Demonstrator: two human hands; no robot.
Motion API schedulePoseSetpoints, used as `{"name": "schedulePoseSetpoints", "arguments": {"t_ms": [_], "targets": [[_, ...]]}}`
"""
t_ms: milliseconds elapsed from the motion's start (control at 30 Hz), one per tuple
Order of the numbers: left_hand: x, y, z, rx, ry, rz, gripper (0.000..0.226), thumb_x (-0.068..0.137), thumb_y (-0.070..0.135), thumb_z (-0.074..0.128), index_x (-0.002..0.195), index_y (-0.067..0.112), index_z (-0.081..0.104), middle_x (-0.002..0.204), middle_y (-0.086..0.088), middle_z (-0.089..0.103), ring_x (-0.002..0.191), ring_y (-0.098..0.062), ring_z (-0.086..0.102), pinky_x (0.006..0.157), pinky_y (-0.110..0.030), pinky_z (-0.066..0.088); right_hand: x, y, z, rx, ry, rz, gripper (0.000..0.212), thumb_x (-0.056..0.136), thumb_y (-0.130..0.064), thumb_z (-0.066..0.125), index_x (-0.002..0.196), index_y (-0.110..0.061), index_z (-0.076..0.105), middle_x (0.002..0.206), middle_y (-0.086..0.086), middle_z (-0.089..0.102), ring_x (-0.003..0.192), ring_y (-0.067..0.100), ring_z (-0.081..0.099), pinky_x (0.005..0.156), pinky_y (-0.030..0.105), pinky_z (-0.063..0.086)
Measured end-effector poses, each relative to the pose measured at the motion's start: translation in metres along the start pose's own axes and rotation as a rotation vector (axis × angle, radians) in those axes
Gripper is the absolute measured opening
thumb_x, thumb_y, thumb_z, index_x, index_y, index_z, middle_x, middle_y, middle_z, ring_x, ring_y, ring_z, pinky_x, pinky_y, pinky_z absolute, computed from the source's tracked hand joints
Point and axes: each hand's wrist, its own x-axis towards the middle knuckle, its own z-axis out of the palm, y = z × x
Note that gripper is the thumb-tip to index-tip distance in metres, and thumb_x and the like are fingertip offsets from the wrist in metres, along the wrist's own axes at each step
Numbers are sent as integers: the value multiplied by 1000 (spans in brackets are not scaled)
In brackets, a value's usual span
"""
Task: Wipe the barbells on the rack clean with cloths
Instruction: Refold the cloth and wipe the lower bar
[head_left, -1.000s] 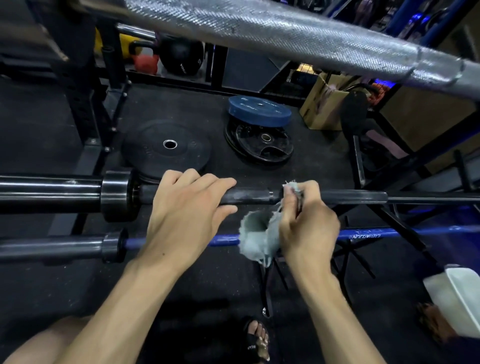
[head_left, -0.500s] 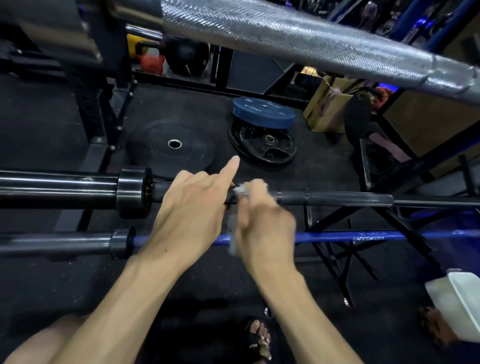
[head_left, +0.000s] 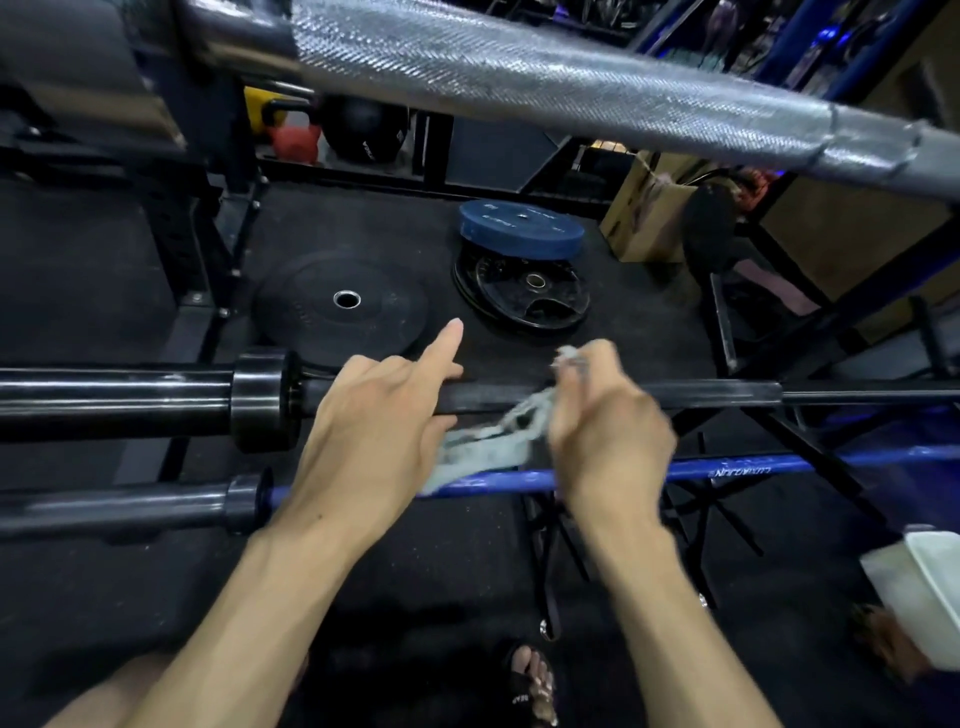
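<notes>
Black barbell (head_left: 597, 396) shows chalky smears; right hand (head_left: 605, 421) gripping grey cloth (head_left: 488, 441) has slid rightward again; left hand (head_left: 374, 415) steadies the shaft, forefinger now raised; wiping continues.

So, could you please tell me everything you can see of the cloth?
The cloth is a small pale grey-green rag, frayed and stringy at its edges, motion-blurred. The right hand grips its upper end against the black barbell, a tuft poking above the fingers. The rest hangs crumpled towards the blue barbell, reaching beside the left hand, which rests on the black barbell with its forefinger raised.
</notes>
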Motion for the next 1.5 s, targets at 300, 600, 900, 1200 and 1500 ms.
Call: {"name": "schedulePoseSetpoints", "arguments": {"t_ms": [300, 600, 900, 1200, 1500], "targets": [[-12, 14, -1, -387, 185, 92, 24, 100, 16, 62, 117, 29, 72, 117, 24, 69, 115, 0, 62, 99, -15, 43, -21, 31, -19, 1241, 0, 62, 27, 105, -17, 52, 87, 1, 62, 65, -4, 60, 60, 3, 56, 61, 14, 46], [-37, 43, 13, -954, -307, -243, 17, 91, 29, 70, 104, 18, 73, 107, -7, 76, 107, -21, 70, 97, -37, 52, -51, 39, -7, 1309, -314, 10, 19, 102, -35, 58, 108, -27, 74, 87, 20, 69, 78, 26, 62, 73, 39, 50], [-24, 52, -15, -753, -249, -296, 21, 101, 28, 64, 81, 22, 65, 72, -2, 61, 68, -11, 55, 61, -26, 45, -57, 55, 1, 1262, -495, 178, 15, 85, -22, 83, 91, -25, 70, 69, -3, 62, 75, 12, 61, 90, 45, 52], [53, 50, -2, 90, -68, 80, 35, 97, 23, 64, 131, 20, 59, 103, 6, 62, 90, -15, 58, 90, -37, 49, -42, 42, 3, 1524, -415, 584, 8, 100, -15, 61, 106, -9, 63, 87, 5, 75, 74, 19, 75, 62, 26, 56], [43, 43, 24, 634, -255, 463, 69, 105, 59, 11, 126, 11, 55, 98, -4, 66, 79, -29, 67, 62, -44, 53, -14, 45, 0, 1729, -374, 797, 34, 102, -51, 53, 109, -22, 68, 108, -2, 78, 106, 14, 71, 89, 36, 50]]}}
